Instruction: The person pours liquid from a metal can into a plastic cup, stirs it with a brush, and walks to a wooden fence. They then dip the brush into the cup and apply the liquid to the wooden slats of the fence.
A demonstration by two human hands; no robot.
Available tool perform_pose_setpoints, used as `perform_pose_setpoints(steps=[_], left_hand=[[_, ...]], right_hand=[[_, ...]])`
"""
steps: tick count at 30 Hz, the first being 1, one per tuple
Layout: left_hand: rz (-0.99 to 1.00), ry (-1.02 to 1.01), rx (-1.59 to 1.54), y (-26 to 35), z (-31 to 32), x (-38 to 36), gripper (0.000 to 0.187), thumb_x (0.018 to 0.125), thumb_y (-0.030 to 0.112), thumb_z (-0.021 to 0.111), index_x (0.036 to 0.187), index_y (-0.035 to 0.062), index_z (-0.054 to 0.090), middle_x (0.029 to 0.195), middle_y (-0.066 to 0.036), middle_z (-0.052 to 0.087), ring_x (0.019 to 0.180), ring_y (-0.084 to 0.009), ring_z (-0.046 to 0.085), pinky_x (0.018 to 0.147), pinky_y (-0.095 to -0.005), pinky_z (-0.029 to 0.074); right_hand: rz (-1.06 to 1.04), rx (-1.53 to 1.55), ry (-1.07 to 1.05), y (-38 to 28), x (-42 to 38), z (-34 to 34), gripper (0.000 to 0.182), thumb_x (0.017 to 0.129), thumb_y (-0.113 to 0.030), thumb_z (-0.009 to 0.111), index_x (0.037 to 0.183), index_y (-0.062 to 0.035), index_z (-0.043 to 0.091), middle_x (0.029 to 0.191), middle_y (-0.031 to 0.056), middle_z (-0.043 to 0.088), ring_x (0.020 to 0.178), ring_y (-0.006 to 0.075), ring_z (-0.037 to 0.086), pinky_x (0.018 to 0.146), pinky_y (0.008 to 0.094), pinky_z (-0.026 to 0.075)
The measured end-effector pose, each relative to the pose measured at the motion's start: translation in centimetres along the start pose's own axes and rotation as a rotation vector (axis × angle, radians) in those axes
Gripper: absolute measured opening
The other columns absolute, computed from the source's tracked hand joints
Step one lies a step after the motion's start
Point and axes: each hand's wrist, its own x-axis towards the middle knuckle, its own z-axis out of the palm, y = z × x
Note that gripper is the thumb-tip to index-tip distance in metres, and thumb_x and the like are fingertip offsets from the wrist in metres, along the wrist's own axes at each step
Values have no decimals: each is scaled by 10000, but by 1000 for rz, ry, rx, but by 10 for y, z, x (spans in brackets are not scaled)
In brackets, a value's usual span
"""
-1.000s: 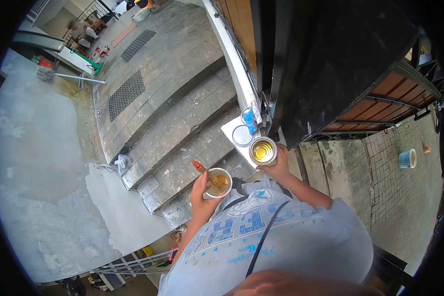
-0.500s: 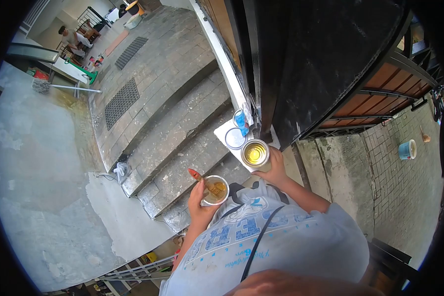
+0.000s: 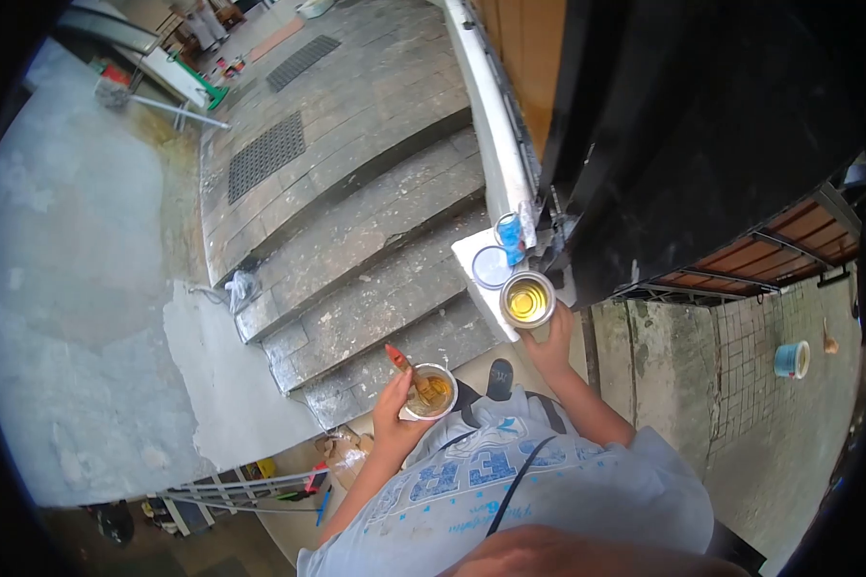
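Note:
My left hand (image 3: 394,413) is closed around a white cup (image 3: 451,387) with amber liquid in it. A paintbrush (image 3: 397,358) with a red-tipped handle leans out over the cup's rim, beside my thumb. On the other side, my right hand (image 3: 551,344) grips the side of an open metal can (image 3: 552,310) that has clear yellow liquid inside. The can is at the near end of a white board (image 3: 469,252). A round can lid (image 3: 492,268) lies behind it, close to a crumpled blue item (image 3: 510,240).
Stone steps (image 3: 385,260) rise ahead to a paved landing with rubber mats (image 3: 267,156). A black gate (image 3: 683,144) stands on the right. A bucket (image 3: 791,360) sits on the paving farther right. A mop (image 3: 114,93) and a seated person are at the upper left.
The view has shifted, so the steps and the gate sit differently in it. Both hands still hold the cup and the can, and the brush remains in the cup.

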Motion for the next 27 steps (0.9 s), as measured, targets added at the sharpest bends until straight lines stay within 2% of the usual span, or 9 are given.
perform_pose_setpoints(steps=[8, 10, 14, 16, 19, 22, 24, 26, 27], left_hand=[[52, 75, -27, -10, -30, -66, 914, 722, 258, 999, 1515, 45, 599, 1441, -201, 668, 1311, -362, 670, 1098, -430, 539], [-15, 92, -66, -9, -40, -94, 908, 722, 254, 999, 1511, 42, 603, 1442, -203, 667, 1309, -356, 673, 1102, -416, 538], [-63, 189, -20, -15, -62, -174, 927, 706, 244, 1011, 1508, 31, 598, 1432, -206, 669, 1295, -344, 678, 1065, -418, 558], [-70, 236, 24, -15, -75, -220, 950, 693, 247, 1020, 1508, 19, 589, 1425, -204, 670, 1281, -336, 682, 1028, -423, 576], [-193, 373, 41, -13, -92, -299, 969, 696, 234, 1030, 1521, 8, 576, 1424, -207, 669, 1274, -318, 685, 1050, -405, 569], [-347, 523, 94, -7, -101, -379, 986, 693, 232, 1032, 1529, -4, 565, 1405, -213, 676, 1274, -327, 682, 1060, -415, 565], [-455, 596, 134, 5, -103, -426, 996, 693, 208, 1031, 1539, -12, 553, 1412, -214, 667, 1275, -325, 681, 1065, -416, 566], [-491, 770, 94, 13, -98, -467, 1002, 689, 174, 1029, 1547, -9, 546, 1439, -217, 646, 1273, -316, 682, 1071, -409, 564], [-518, 814, 104, 18, -95, -487, 1011, 691, 141, 1023, 1560, -6, 530, 1470, -221, 623, 1282, -316, 678, 1066, -406, 570]], right_hand=[[-70, 9, 41, -8, 0, -1, 941, 795, -258, 915, 1516, 92, 422, 1469, 319, 520, 1364, 505, 490, 1170, 573, 382], [-131, -22, 77, -1, -3, 2, 924, 796, -232, 897, 1518, 91, 420, 1462, 318, 525, 1350, 498, 502, 1167, 569, 387], [-28, 46, 71, 2, -12, 4, 907, 800, -182, 855, 1545, 93, 417, 1467, 322, 527, 1357, 489, 507, 1178, 549, 381], [-110, -12, 104, 4, -14, 9, 929, 814, -197, 844, 1573, 95, 394, 1493, 332, 516, 1392, 478, 496, 1193, 542, 377], [-87, -36, 116, 24, -16, 16, 928, 844, -224, 836, 1587, 111, 391, 1561, 349, 482, 1482, 472, 455, 1263, 496, 326], [-123, 86, 137, -10, -14, 6, 874, 891, -166, 813, 1610, 90, 386, 1571, 322, 489, 1443, 443, 509, 1233, 481, 374], [-125, -104, 205, -5, -30, 9, 883, 887, -171, 809, 1618, 69, 375, 1545, 316, 473, 1405, 445, 529, 1200, 479, 426], [-19, 79, 353, -19, -57, 19, 850, 897, -193, 807, 1608, 34, 401, 1508, 302, 449, 1295, 456, 588, 1085, 491, 524], [52, 6, 422, -29, -76, 25, 851, 866, -207, 824, 1570, 65, 431, 1403, 315, 513, 1216, 457, 626, 1036, 526, 549]])
